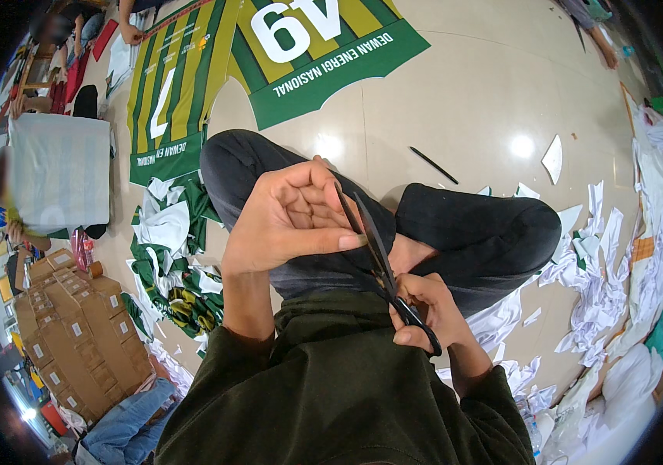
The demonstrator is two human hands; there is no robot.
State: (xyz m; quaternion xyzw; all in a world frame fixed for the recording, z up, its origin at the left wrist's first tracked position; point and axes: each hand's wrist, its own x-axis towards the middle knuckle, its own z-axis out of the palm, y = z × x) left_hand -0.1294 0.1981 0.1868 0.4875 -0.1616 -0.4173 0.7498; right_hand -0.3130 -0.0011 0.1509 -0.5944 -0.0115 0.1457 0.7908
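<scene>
I sit cross-legged on a pale tiled floor in black trousers (486,232). My right hand (424,310) grips the handles of black scissors (374,248), whose blades point up and away from me. My left hand (293,217) is cupped with its palm toward me, fingers curled, thumb stretched out and touching the scissor blades. Nothing shows inside the left hand. My dark green sleeves fill the lower middle of the view.
Green and yellow printed fabric panels (184,85) lie spread ahead. Cut fabric scraps (173,256) pile at my left, white paper offcuts (602,287) at my right. A black pen (434,165) lies on the floor. Stacked cardboard boxes (76,333) stand left. Other people sit nearby.
</scene>
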